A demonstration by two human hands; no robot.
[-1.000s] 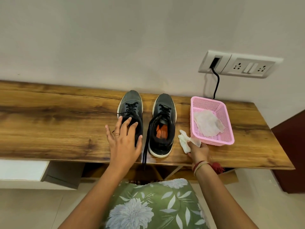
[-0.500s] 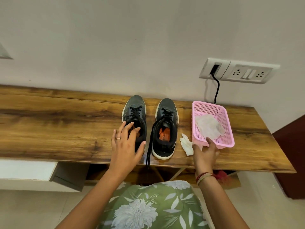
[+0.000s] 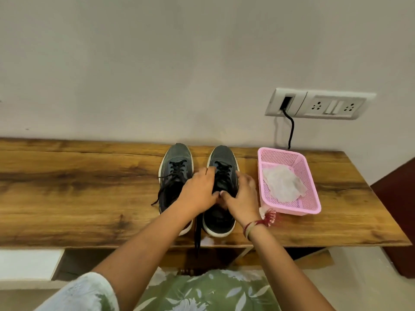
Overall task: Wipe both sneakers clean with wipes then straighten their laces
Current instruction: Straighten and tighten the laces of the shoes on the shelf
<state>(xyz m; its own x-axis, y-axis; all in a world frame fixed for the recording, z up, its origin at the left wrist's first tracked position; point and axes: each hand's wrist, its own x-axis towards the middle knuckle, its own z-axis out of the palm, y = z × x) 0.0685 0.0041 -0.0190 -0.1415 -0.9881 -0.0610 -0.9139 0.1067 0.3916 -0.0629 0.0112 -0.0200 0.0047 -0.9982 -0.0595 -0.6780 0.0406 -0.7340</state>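
Note:
Two dark grey sneakers with black laces stand side by side on the wooden shelf [image 3: 78,194], toes toward the wall. My left hand [image 3: 198,191] and my right hand [image 3: 243,196] both grip the right sneaker [image 3: 222,157] at its lace and tongue area, one from each side, thumbs nearly touching over the opening. The left sneaker [image 3: 176,162] stands free, with one loose lace trailing left. A black lace [image 3: 197,240] hangs over the shelf's front edge between the shoes. A white wipe [image 3: 283,185] lies in the pink basket [image 3: 289,212].
The pink basket stands right of the sneakers, close to my right wrist. A wall socket plate [image 3: 321,104] with a black cable [image 3: 291,129] is above it. The shelf's right end is near a dark red panel [image 3: 402,221]. A white drawer front [image 3: 27,263] sits below left.
My left hand has left the left sneaker and moved onto the right sneaker. My right hand has come away from the crumpled wipe and basket edge and also taken hold of the right sneaker.

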